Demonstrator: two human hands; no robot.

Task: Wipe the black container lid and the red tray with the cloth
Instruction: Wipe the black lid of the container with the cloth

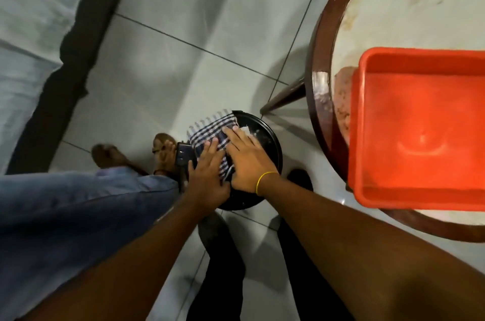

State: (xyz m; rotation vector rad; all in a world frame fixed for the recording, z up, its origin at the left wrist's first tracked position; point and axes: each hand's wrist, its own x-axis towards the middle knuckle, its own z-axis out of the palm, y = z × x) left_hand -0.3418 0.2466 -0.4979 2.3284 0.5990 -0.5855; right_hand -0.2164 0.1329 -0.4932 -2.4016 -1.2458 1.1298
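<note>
The round black container lid (pixel 265 137) lies low over the tiled floor, below me. A blue-and-white checked cloth (pixel 210 129) is spread over its left half. My left hand (pixel 207 176) lies flat on the near part of the cloth. My right hand (pixel 246 160), with a yellow band at the wrist, presses flat on the cloth just beside it, fingers pointing away. The red tray (pixel 420 126) sits empty on a round table at the right, apart from both hands.
The round table (pixel 322 58) has a dark wooden rim and a stained pale top; one leg (pixel 286 97) slants down to the floor near the lid. Another person's jeans leg (pixel 78 215) and sandalled feet (pixel 162 152) stand at the left. A grey mattress (pixel 31 32) lies far left.
</note>
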